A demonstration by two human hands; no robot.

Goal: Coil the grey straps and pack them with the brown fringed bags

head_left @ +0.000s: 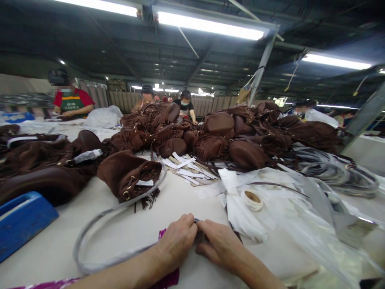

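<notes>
My left hand [178, 241] is closed around a long bag strap [78, 245] in clear grey plastic wrap, close to the table's near edge. My right hand [221, 245] meets it fingertip to fingertip, pinching the same strap near its dark end, which the fingers mostly hide. From my hands the strap loops left and back up to a brown drawstring bag [116, 172] lying on its side with its mouth toward the right. Gold eyelets, a tassel and a white tag show at that mouth. Some purple material [168, 277] lies beneath my left forearm.
Brown fringed bags [216, 124] are heaped across the back, with more at left. A blue bin [25, 220] stands at the left edge. Paper strips [192, 168], a tape roll [252, 199], plastic sheeting [285, 224] and coiled wrapped straps [333, 168] lie about. Several people work beyond.
</notes>
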